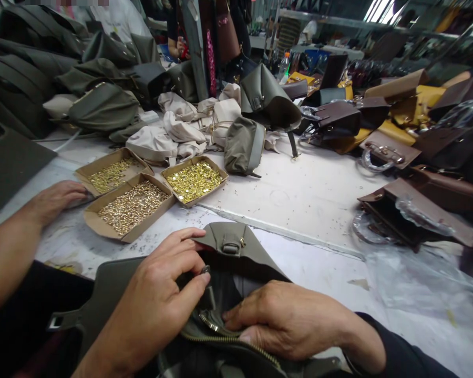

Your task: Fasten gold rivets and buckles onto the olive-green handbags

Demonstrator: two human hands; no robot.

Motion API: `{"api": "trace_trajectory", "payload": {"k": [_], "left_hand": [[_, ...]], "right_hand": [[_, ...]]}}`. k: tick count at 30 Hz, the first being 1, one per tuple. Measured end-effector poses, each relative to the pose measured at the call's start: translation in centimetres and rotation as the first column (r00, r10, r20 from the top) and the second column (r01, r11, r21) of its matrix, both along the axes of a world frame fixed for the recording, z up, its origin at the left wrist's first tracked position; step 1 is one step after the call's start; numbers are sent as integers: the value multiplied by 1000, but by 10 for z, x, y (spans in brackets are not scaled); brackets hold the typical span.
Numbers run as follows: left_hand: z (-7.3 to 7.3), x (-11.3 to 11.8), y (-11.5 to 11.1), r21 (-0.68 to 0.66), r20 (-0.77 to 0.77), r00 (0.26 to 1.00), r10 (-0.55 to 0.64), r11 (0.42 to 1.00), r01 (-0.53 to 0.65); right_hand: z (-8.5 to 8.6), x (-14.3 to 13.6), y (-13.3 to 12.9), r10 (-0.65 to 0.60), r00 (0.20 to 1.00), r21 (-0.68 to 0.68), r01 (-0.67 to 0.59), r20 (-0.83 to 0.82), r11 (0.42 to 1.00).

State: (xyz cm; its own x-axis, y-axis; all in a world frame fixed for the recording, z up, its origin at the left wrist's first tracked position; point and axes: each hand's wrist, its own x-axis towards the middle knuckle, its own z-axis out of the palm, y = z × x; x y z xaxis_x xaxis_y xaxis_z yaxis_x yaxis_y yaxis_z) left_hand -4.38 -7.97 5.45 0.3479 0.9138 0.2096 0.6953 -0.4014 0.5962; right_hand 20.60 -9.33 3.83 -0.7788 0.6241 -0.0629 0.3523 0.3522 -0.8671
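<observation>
A dark olive bag (116, 286) with a brass zipper lies open at the bottom centre. My left hand (161, 294) is at the left of its opening, thumb and index finger pinched on a small dark round piece near the raised flap (236, 241). On the right side of the opening, my right hand (287, 317) grips the zippered edge, thumb beside the brass teeth and fingertips inside the bag. The bag's interior is mostly in shadow.
Cardboard trays of small metal parts (130, 207) and gold pieces (195, 181) stand ahead-left. Another person's hand (59, 199) rests beside them. Olive and cream bags (152, 142) lie behind; brown bags (410, 210) and clear plastic (429, 283) are at right.
</observation>
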Motion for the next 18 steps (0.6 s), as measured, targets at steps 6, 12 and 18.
{"api": "trace_trajectory", "payload": {"k": [6, 12, 18], "left_hand": [[9, 1, -7, -54, -27, 999, -21, 998, 20], [8, 7, -7, -17, -38, 999, -17, 1000, 16], [10, 13, -9, 7, -79, 996, -34, 999, 35]], "right_hand": [[-2, 3, 13, 323, 942, -316, -334, -87, 888], [-8, 5, 14, 191, 969, -421, -242, -160, 874], [-24, -6, 18, -182, 981, -51, 186, 65, 981]]}}
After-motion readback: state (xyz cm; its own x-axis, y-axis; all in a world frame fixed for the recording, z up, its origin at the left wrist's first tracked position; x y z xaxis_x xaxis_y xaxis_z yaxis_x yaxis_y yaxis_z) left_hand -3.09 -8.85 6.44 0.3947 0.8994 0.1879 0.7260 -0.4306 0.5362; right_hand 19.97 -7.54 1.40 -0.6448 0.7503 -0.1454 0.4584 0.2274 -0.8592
